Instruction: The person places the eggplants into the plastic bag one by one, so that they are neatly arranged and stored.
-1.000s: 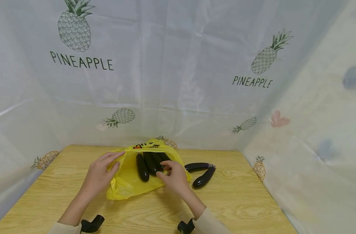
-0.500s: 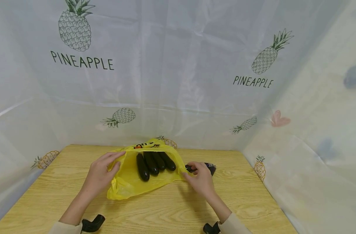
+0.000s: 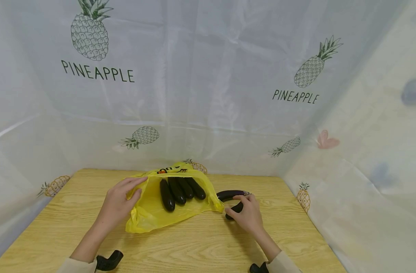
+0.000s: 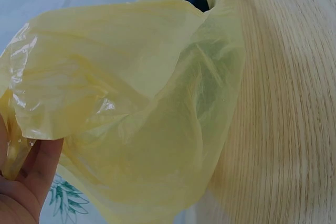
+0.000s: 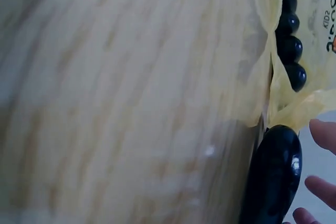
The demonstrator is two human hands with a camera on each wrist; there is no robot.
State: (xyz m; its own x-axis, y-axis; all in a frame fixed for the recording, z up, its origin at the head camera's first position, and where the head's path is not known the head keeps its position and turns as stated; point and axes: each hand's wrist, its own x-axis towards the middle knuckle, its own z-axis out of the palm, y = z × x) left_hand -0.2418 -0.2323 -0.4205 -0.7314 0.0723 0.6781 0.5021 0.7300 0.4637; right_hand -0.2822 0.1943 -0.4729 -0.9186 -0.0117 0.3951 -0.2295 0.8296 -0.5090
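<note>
My left hand holds the left edge of the mouth of a yellow plastic bag, which gapes toward me. In the left wrist view, the thin plastic passes between the thumb and fingers. Several dark eggplants lie side by side inside the bag. Right of it, on the table, is a loose eggplant partly covered by my right hand. That hand's fingers are spread around the eggplant; in the right wrist view, the fingertips stand apart from the eggplant's side. Behind lies another eggplant.
The wooden table extends in front of the bag and to both sides. A white curtain printed with pineapples hangs behind and beside it. Dark wrist-worn mounts sit near both sleeves.
My right hand has left the eggplants in the bag and moved right to the loose ones outside. The left hand has stayed at the bag's edge.
</note>
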